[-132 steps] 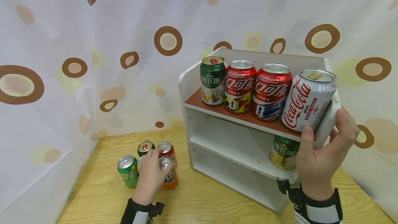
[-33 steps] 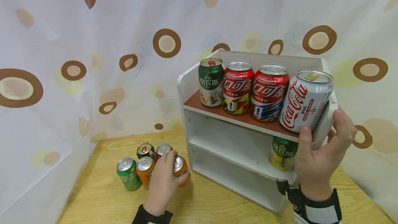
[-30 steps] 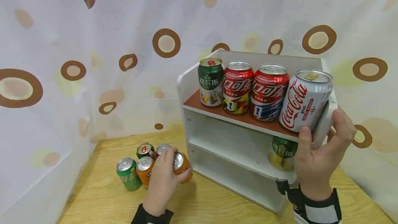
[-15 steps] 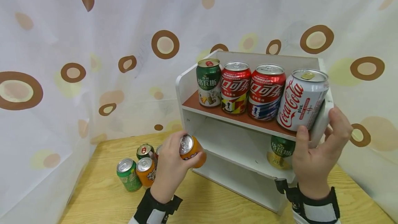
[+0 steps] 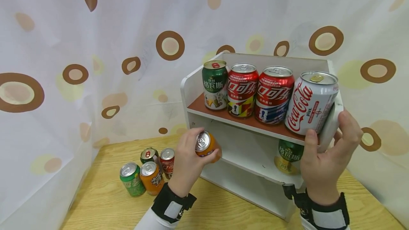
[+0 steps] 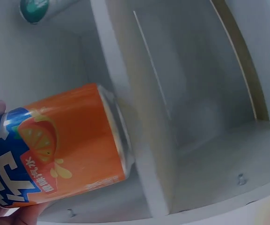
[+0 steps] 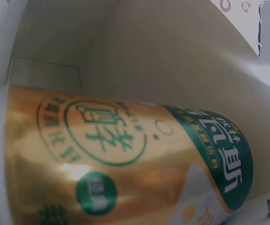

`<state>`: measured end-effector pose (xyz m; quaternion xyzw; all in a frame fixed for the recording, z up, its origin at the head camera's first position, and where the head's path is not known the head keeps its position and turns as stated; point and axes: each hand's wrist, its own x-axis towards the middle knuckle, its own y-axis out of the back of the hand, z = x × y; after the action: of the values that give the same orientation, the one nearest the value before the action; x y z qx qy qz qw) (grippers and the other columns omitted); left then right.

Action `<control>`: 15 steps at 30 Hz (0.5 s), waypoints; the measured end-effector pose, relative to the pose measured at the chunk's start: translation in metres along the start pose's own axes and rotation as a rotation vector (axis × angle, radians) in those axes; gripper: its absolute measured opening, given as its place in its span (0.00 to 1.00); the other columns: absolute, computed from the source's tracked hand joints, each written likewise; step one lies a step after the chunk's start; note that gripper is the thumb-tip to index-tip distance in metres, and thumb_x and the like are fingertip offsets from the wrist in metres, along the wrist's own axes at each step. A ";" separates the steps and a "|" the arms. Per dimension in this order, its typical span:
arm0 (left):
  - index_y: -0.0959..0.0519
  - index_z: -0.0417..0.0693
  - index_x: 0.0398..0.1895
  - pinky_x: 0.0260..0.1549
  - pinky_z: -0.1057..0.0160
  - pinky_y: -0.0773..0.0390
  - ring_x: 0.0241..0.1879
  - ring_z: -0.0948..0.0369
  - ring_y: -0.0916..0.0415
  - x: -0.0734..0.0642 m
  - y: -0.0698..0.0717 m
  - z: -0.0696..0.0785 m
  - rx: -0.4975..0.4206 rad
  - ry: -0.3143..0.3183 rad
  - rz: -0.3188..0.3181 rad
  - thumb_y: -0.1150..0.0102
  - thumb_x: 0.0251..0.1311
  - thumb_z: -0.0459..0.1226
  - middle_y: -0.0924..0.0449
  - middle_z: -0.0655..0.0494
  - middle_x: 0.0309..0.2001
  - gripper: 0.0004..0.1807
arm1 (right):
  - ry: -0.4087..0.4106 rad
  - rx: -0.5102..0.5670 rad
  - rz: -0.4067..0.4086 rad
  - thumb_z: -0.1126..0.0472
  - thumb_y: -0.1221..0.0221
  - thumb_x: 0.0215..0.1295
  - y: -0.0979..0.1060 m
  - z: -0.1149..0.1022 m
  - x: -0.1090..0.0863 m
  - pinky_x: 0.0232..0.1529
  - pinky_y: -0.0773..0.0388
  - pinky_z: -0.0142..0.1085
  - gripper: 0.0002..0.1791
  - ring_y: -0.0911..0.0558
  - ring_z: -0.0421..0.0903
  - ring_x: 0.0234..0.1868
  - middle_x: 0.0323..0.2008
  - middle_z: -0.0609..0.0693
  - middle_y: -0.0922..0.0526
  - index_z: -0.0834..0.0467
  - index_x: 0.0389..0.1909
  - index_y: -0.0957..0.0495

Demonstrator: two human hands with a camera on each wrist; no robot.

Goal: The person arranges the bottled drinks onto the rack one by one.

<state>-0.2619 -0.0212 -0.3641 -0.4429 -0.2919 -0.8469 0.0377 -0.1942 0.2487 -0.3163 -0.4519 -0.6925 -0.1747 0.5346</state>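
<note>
My left hand point(image 5: 186, 159) holds an orange soda can point(image 5: 215, 144) at the left end of the white shelf unit point(image 5: 246, 196), in front of its middle compartment. In the left wrist view the orange soda can point(image 6: 78, 140) lies sideways, its base right at the middle board's front edge. My right hand point(image 5: 330, 159) grips the unit's right side panel, thumb in front. Inside the middle compartment, at the right end, a green-and-gold can point(image 5: 287, 159) stands; it fills much of the right wrist view. Its top is hidden by the upper board.
Along the top shelf stand a green-and-white can point(image 5: 214, 86), two red cola cans point(image 5: 241, 89) and a tilted white Coca-Cola can point(image 5: 310, 102). Grouped on the wooden table point(image 5: 105, 201) are a green can point(image 5: 132, 182), another orange can point(image 5: 151, 178), a dark green can point(image 5: 149, 154) and a red can point(image 5: 167, 162).
My left hand has taken the orange soda can from the group on the table, lifting it rightward to the shelf's middle compartment. The right hand keeps its grip on the side panel.
</note>
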 end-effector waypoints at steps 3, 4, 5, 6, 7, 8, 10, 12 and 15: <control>0.27 0.43 0.61 0.49 0.52 0.15 0.54 0.51 0.21 0.002 -0.004 -0.002 -0.004 0.020 -0.002 0.18 0.48 0.41 0.21 0.45 0.56 0.37 | -0.002 0.000 0.000 0.46 0.43 0.72 0.000 0.000 0.000 0.59 0.30 0.25 0.29 0.29 0.55 0.65 0.62 0.59 0.29 0.68 0.55 0.35; 0.27 0.43 0.61 0.49 0.52 0.15 0.54 0.51 0.21 0.003 -0.006 -0.002 -0.006 0.027 -0.004 0.18 0.48 0.41 0.21 0.45 0.56 0.37 | -0.003 0.002 0.002 0.46 0.43 0.72 0.000 0.000 0.000 0.59 0.30 0.25 0.29 0.29 0.55 0.65 0.62 0.59 0.29 0.69 0.55 0.35; 0.27 0.43 0.61 0.49 0.52 0.15 0.54 0.51 0.22 0.003 -0.006 -0.002 -0.007 0.031 -0.004 0.18 0.49 0.42 0.21 0.45 0.56 0.37 | -0.004 0.002 0.002 0.46 0.43 0.72 0.000 0.000 0.000 0.59 0.30 0.25 0.29 0.29 0.55 0.65 0.62 0.59 0.29 0.69 0.55 0.35; 0.27 0.44 0.61 0.49 0.52 0.15 0.54 0.51 0.22 0.005 -0.007 -0.002 -0.006 0.033 -0.004 0.18 0.49 0.42 0.21 0.46 0.56 0.37 | -0.005 0.000 -0.001 0.46 0.43 0.72 0.000 0.000 0.000 0.59 0.30 0.25 0.29 0.29 0.55 0.66 0.62 0.59 0.29 0.68 0.55 0.35; 0.27 0.44 0.61 0.50 0.52 0.15 0.55 0.51 0.22 0.006 -0.008 -0.002 -0.005 0.033 -0.006 0.18 0.49 0.42 0.21 0.46 0.57 0.38 | -0.006 0.001 -0.001 0.47 0.43 0.72 0.000 0.000 0.000 0.59 0.30 0.25 0.29 0.29 0.55 0.66 0.62 0.59 0.29 0.68 0.55 0.35; 0.27 0.44 0.61 0.50 0.52 0.15 0.55 0.51 0.22 0.007 -0.008 -0.002 -0.005 0.031 -0.006 0.18 0.49 0.42 0.21 0.46 0.57 0.38 | -0.007 0.001 0.000 0.47 0.43 0.72 0.000 0.000 0.000 0.59 0.30 0.25 0.29 0.29 0.55 0.66 0.62 0.59 0.29 0.68 0.55 0.35; 0.27 0.44 0.61 0.50 0.52 0.15 0.55 0.51 0.22 0.009 -0.008 -0.001 -0.008 0.028 -0.007 0.18 0.48 0.42 0.21 0.45 0.57 0.38 | -0.009 0.001 0.000 0.47 0.43 0.72 0.000 0.000 0.000 0.59 0.30 0.25 0.29 0.29 0.55 0.66 0.62 0.59 0.29 0.68 0.55 0.35; 0.27 0.44 0.61 0.51 0.52 0.15 0.54 0.50 0.22 0.010 -0.009 0.000 -0.011 0.030 -0.007 0.18 0.48 0.42 0.21 0.45 0.57 0.38 | -0.008 -0.001 -0.002 0.47 0.43 0.72 0.001 0.000 0.000 0.59 0.30 0.25 0.28 0.29 0.55 0.66 0.63 0.59 0.29 0.68 0.56 0.35; 0.26 0.43 0.61 0.52 0.51 0.15 0.55 0.50 0.22 0.013 -0.009 0.001 -0.012 0.041 -0.010 0.18 0.48 0.41 0.21 0.45 0.57 0.38 | -0.005 -0.005 -0.006 0.47 0.43 0.73 0.001 0.001 0.000 0.60 0.30 0.25 0.28 0.29 0.55 0.66 0.63 0.59 0.30 0.67 0.56 0.36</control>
<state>-0.2718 -0.0106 -0.3578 -0.4241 -0.2881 -0.8578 0.0368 -0.1941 0.2495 -0.3166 -0.4513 -0.6949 -0.1768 0.5312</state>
